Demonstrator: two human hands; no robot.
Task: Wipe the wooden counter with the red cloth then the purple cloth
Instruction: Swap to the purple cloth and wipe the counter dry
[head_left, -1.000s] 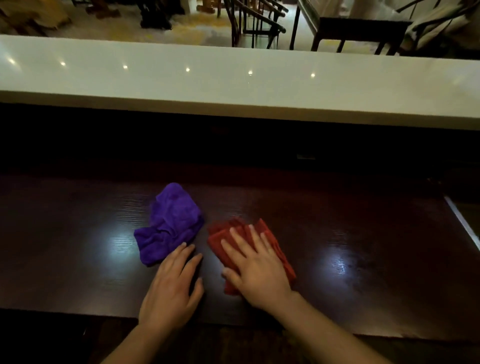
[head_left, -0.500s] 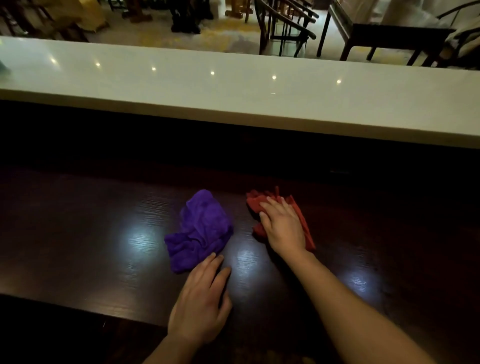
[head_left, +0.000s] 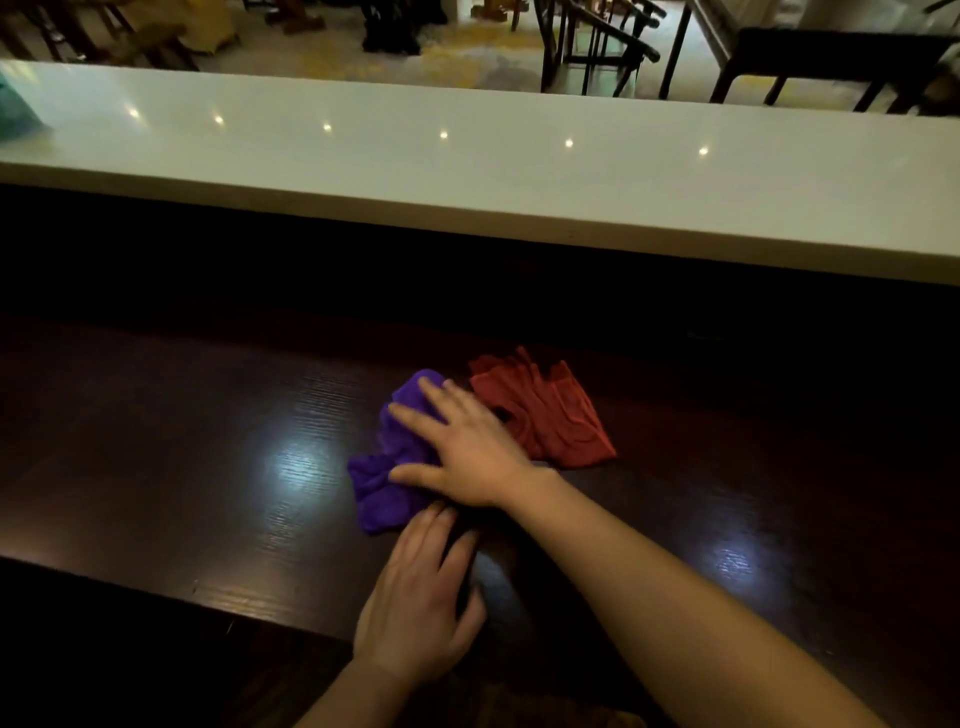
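Head view is showing both bare hands over the dark wooden bench (head_left: 156, 467). The right hand (head_left: 462, 452) is lying palm down on the purple cloth (head_left: 384, 488), fingers (head_left: 415, 421) spread and extended, flat rather than curled; it is pressing on the cloth, not gripping it. The purple cloth is sitting crumpled near the middle of the bench, its upper part covered by that hand and its lower left part showing. The left hand (head_left: 421, 608) is resting flat on the bare wood nearer the front edge, fingers loosely open and pointing toward the cloth, with the fingertips just at the cloth's near edge; whether they are actually touching it cannot be told. It is holding nothing. The red cloth (head_left: 550, 415) is lying loose on the bench just to the right of the purple cloth and a little farther back, with no hand on it; the right wrist is passing close by its near corner. Beyond the bench, a pale raised ledge (head_left: 519, 171) is running across the frame, reflecting small ceiling lights.
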